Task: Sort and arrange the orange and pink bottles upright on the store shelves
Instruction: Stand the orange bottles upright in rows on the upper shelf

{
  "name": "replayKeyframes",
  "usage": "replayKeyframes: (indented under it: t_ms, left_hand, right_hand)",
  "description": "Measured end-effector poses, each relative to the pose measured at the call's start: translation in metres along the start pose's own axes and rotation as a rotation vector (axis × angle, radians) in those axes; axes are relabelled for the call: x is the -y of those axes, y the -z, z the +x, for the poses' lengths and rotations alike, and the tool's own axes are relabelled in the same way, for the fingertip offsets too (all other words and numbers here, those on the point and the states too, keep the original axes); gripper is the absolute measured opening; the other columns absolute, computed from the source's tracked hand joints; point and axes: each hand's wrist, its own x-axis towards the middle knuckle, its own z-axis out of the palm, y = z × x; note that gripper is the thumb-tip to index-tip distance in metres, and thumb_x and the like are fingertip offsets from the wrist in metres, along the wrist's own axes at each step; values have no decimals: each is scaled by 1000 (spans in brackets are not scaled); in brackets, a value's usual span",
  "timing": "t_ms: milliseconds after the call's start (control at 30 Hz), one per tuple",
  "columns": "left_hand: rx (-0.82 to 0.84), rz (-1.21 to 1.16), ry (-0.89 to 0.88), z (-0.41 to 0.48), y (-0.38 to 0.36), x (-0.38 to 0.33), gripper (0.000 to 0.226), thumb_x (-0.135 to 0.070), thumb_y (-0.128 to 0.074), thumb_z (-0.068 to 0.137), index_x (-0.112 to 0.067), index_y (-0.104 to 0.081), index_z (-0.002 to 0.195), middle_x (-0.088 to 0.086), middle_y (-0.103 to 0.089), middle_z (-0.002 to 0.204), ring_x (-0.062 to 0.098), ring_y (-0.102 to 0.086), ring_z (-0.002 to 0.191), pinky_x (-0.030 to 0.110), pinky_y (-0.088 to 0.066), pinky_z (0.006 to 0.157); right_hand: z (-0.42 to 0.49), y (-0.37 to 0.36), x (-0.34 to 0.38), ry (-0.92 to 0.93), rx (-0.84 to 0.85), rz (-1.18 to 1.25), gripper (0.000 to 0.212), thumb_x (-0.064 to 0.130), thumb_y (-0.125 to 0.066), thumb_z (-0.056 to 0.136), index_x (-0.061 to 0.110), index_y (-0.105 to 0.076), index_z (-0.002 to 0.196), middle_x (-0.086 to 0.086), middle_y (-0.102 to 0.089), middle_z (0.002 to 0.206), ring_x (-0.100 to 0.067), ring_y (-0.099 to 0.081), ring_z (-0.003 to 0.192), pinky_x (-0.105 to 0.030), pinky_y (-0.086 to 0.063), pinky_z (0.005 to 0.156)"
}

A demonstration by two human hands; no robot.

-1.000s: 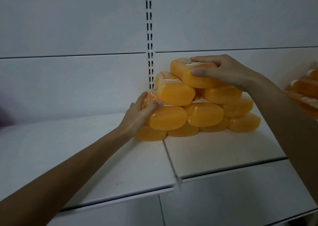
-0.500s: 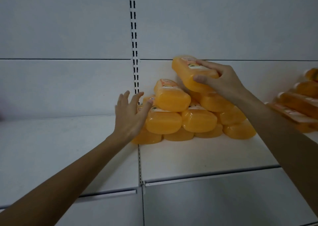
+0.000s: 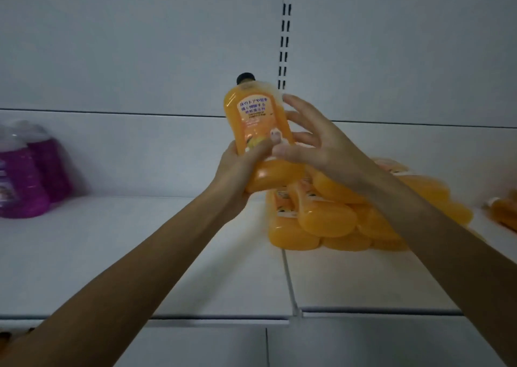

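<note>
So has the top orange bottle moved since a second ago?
Yes. The orange bottle left the pile, rising leftward across the slotted upright; the left hand holds it upright.

White back panel (image 3: 140, 45) with a horizontal seam; a black-slotted upright (image 3: 284, 31) runs down it right of centre. White shelf (image 3: 112, 254) in two boards, joint below the upright. Light dim, even, greyish.

- 1 upright orange bottle (image 3: 258, 120) was held.
- 1 pile of lying orange bottles (image 3: 327, 221); their number was unclear.
- 1 edge orange bottle (image 3: 503, 212) lay apart.
- 2 pink bottles (image 3: 19, 182) stood.
</note>
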Motion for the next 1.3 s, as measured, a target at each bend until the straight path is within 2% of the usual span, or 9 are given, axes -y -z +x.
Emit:
replayKeyframes:
  t_ms: [133,333,433,533,633,700,833,1100,1300]
  left_hand:
    - [-1,249,-5,-13,48,10,76,-37,-81,60,-27,-47,127,0,-64,115,18,-65,101,36,-55,84]
    - [8,491,71,-31,105,38,61,-37,-79,69,-35,-43,119,-9,-60,114,15,-60,103,30,-52,83]
    - [-11,592,108,-31,126,41,69,-49,-74,63,-33,-40,121,-6,-58,121,16,-59,107,33,-51,89]
    - [-23,807,147,-31,142,37,70,-45,-67,80,-22,-31,136,-1,-50,134,17,-53,110,28,-45,87]
    - [-6,1376,65,-44,164,42,77,-52,-58,84,-20,-22,143,4,-40,141,23,-41,125,35,-37,101]
    - [60,1556,52,-51,181,47,71,-57,-49,86,-19,-25,142,5,-36,142,23,-35,127,36,-31,105]
    - [141,1624,73,-50,190,50,55,-55,-38,91,-18,-43,131,7,-44,134,24,-38,120,35,-31,101]
    - [158,1630,61,-50,189,51,54,-54,-35,92,-17,-43,131,6,-44,133,23,-37,121,35,-31,102]
    - [162,1650,85,-50,186,48,55,-55,-35,92,-17,-43,132,6,-44,136,24,-38,123,35,-32,102]
  right_hand:
    - [31,-26,6,-33,-25,-30,104,35,-77,71,40,-7,148,2,-30,150,-16,-56,116,-34,-52,92]
    - [46,-75,-8,-97,139,-140,100,26,-86,62,42,-23,138,2,-58,110,-14,-66,87,-31,-58,75]
    - [50,-100,-14,-70,98,-161,97,21,-87,62,41,-26,135,9,-56,98,-8,-64,80,-15,-55,66]
    - [67,-119,-13,9,81,-215,98,15,-87,62,36,-27,136,6,-53,106,-5,-61,83,-9,-51,63]
    - [85,-143,-21,74,46,-318,99,13,-87,61,35,-28,138,-2,-46,127,-15,-51,109,-25,-51,81]
    - [98,-155,-27,58,-6,-339,98,10,-85,64,35,-27,139,-3,-40,126,-16,-47,107,-28,-50,82]
    - [122,-171,-38,31,-75,-437,96,6,-82,67,32,-26,141,-9,-26,135,-27,-44,117,-39,-51,91]
    - [141,-187,-47,-3,-135,-521,96,6,-79,70,29,-21,144,-12,-28,129,-28,-39,119,-42,-48,95]
    - [141,-183,-37,-45,-131,-834,109,34,-81,69,30,-7,150,-13,-29,137,-29,-29,127,-44,-42,93]
